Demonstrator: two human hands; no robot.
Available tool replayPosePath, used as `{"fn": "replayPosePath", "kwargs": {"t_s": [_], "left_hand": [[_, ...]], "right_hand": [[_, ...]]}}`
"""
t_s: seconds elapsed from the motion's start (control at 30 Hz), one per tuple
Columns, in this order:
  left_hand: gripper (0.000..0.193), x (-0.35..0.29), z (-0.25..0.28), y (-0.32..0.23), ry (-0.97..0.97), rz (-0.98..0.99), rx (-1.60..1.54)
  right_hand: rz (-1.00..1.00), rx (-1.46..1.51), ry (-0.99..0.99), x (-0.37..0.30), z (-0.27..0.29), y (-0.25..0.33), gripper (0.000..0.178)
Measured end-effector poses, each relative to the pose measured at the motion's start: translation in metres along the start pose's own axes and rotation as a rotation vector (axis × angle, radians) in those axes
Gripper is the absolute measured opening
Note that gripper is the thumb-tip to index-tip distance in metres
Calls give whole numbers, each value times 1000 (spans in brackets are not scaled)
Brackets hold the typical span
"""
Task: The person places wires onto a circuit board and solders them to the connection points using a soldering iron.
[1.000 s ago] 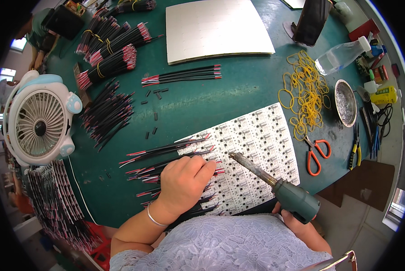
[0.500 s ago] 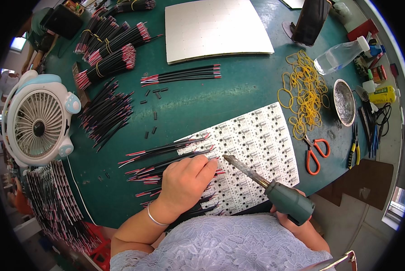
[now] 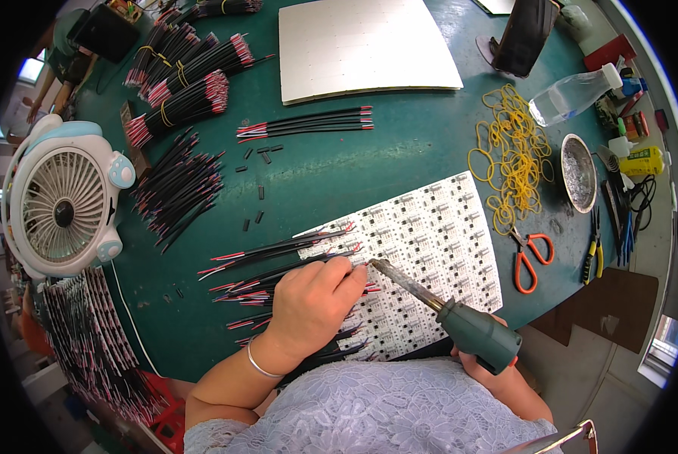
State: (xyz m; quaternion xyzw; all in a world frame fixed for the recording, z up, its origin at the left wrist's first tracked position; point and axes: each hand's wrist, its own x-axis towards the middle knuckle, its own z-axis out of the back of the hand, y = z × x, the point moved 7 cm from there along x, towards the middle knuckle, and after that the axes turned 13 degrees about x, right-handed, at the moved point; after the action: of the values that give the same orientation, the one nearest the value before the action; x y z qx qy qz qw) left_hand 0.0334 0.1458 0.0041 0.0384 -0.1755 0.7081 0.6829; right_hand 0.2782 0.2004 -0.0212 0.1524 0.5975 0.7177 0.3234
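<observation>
My left hand (image 3: 316,297) is closed in a pinch over the left part of a white circuit board panel (image 3: 445,250), its fingers on a black-sleeved wire with a red and white end. More such wires (image 3: 271,253) lie in a row across the panel's left edge, some hidden under my hand. My right hand (image 3: 484,367) grips the dark green handle of a soldering iron (image 3: 479,333). The iron's grey, worn tip reaches the panel right beside my left fingertips; whether it touches the wire end cannot be made out.
Wire bundles (image 3: 180,106) and a fan (image 3: 63,216) stand left. White panels (image 3: 365,49) lie at the back. Yellow rubber bands (image 3: 509,159), a metal bowl (image 3: 578,174), orange-handled cutters (image 3: 532,261), pliers (image 3: 592,246) and a plastic bottle (image 3: 573,94) are on the right.
The soldering iron has shifted slightly left, bringing its tip closer to my left fingertips. My left hand keeps nearly the same place and pinch.
</observation>
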Motion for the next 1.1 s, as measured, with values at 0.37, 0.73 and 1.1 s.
{"fn": "replayPosePath", "kwargs": {"t_s": [0.37, 0.73, 1.1], "left_hand": [[20, 1, 0, 0, 14, -2, 10], [20, 0, 0, 1, -34, -19, -49], [21, -1, -2, 0, -23, -26, -24]], "right_hand": [[-82, 88, -58, -3, 7, 1, 29], [-38, -41, -60, -2, 3, 0, 31], [-55, 46, -60, -4, 3, -1, 29]]}}
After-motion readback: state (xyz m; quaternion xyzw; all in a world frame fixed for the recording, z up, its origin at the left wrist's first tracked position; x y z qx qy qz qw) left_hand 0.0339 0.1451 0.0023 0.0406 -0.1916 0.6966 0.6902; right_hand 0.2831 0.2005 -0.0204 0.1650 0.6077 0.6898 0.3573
